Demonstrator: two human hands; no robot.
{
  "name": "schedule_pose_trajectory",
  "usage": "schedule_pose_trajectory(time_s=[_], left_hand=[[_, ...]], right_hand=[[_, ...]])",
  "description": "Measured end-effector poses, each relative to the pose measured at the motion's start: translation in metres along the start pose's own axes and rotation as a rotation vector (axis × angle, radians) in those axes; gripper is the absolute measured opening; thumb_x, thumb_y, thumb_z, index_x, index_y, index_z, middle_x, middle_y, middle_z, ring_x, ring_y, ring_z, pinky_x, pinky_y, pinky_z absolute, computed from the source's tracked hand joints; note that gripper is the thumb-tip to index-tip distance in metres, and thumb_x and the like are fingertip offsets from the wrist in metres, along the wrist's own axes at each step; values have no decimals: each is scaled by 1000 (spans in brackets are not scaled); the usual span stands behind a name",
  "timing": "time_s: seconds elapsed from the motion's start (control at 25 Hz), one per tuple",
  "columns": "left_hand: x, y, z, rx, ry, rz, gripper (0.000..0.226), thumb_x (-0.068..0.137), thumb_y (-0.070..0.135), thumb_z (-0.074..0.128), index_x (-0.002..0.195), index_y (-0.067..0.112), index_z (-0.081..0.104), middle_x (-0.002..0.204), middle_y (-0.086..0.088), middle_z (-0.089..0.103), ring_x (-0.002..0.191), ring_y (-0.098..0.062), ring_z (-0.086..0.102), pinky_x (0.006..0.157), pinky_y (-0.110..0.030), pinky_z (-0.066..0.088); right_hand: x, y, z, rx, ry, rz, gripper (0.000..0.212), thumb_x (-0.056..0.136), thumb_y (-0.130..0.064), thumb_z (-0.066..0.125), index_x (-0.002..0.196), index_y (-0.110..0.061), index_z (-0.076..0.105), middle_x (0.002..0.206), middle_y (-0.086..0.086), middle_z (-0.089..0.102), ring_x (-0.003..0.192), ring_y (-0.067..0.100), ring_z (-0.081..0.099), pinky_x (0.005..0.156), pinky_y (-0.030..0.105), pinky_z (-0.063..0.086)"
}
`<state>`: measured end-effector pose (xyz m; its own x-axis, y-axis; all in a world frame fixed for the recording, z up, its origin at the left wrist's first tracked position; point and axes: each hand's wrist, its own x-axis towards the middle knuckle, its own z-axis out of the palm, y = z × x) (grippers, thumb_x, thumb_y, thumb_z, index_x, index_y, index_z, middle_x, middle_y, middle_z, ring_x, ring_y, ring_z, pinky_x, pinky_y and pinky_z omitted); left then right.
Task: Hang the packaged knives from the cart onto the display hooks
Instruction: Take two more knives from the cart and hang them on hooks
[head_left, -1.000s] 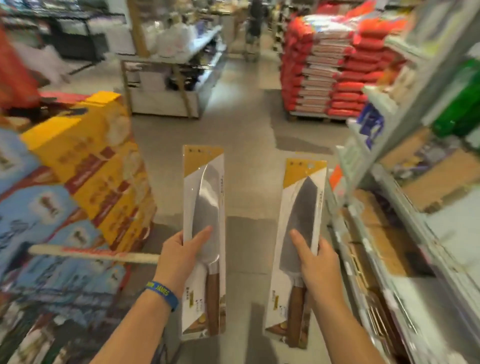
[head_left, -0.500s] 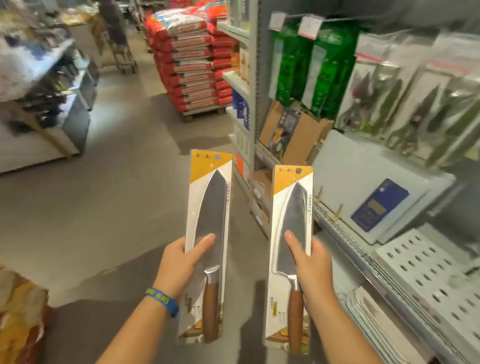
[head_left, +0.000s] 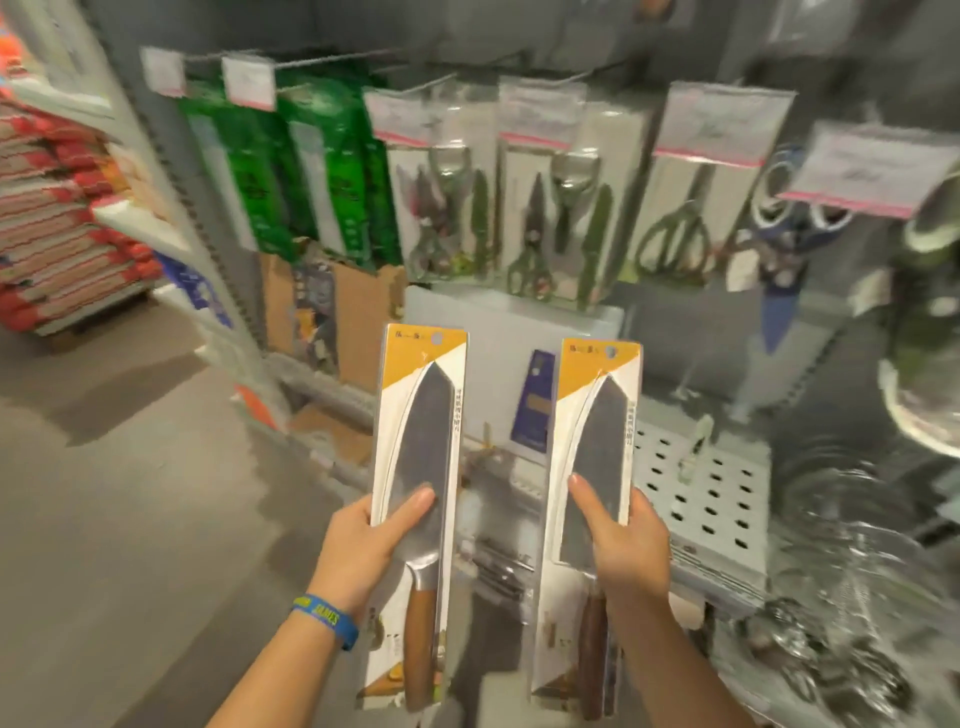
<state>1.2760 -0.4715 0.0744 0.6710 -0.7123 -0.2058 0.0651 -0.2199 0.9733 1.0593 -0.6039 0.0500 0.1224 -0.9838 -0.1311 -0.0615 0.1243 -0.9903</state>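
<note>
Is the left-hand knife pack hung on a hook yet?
Not hung: the left hand grips the knife pack upright, its hang hole empty.

shop: tagged hooks (head_left: 519, 88), stocked shelves (head_left: 701, 499).

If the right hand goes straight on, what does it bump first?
Probably the white board standing on the shelf, met by the knife pack that the right hand holds. Depth is unclear.

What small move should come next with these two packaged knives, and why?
Probably raise the right grip, lifting its knife pack toward the display hooks above. That pack and the second pack, in the left grip, are upright, hang holes on top, below the hooks where scissor packs hang. Which hook is free is too blurred to tell.
</note>
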Motion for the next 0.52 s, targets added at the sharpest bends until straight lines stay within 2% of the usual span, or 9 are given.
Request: schedule_pose_trajectory(time_s=[0.12, 0.24, 0.32, 0.36, 0.4, 0.48, 0.52], left_hand=[[48, 17, 23, -13, -171, 45, 29, 66, 39, 84, 83, 17, 80, 87, 0, 78, 78, -11, 74, 58, -13, 52], [92, 41, 41, -35, -265, 102, 41, 65, 48, 80, 84, 12, 78, 84, 2, 78, 78, -10, 74, 58, -13, 52], [114, 63, 55, -44, -322, 170, 51, 65, 55, 78, 82, 7, 77, 81, 1, 77, 75, -13, 74, 61, -21, 56], [121, 77, 64, -57, -355, 197, 56, 66, 55, 78, 83, 2, 75, 80, -1, 76, 74, -15, 73, 65, -28, 58], [126, 92, 73, -82, -384, 213, 55, 67, 52, 79, 82, -1, 74, 79, -1, 75, 72, -15, 72, 64, -29, 57], [127, 130, 92, -145, -468, 266, 33, 72, 40, 80, 65, 8, 74, 67, 6, 73, 61, -4, 68, 54, -16, 51], [127, 151, 101, -160, -518, 319, 28, 75, 35, 80, 58, 13, 73, 61, 9, 70, 55, 1, 64, 50, -11, 47]], right_hand=[[14, -10, 8, 0, 129, -33, 16, 81, -50, 79, 92, -39, 75, 86, -23, 77, 78, -4, 71, 62, 10, 52], [27, -32, 21, 21, 281, -111, 25, 77, -56, 75, 90, -35, 76, 84, -13, 78, 74, 1, 72, 60, 13, 53], [33, -51, 27, 22, 372, -177, 38, 74, -59, 72, 97, -29, 75, 86, -11, 78, 77, 2, 73, 60, 13, 54], [35, -62, 29, 16, 413, -201, 41, 75, -61, 72, 100, -29, 73, 88, -14, 77, 79, 2, 72, 63, 15, 54], [37, -75, 28, 7, 448, -231, 39, 77, -62, 73, 100, -30, 71, 89, -17, 76, 81, 1, 72, 66, 17, 54], [41, -109, 23, -31, 519, -337, 29, 83, -58, 73, 96, -33, 66, 92, -23, 72, 83, -2, 69, 67, 16, 52], [43, -130, 20, -52, 561, -404, 27, 83, -58, 72, 94, -35, 64, 93, -25, 70, 83, -4, 68, 65, 12, 50]])
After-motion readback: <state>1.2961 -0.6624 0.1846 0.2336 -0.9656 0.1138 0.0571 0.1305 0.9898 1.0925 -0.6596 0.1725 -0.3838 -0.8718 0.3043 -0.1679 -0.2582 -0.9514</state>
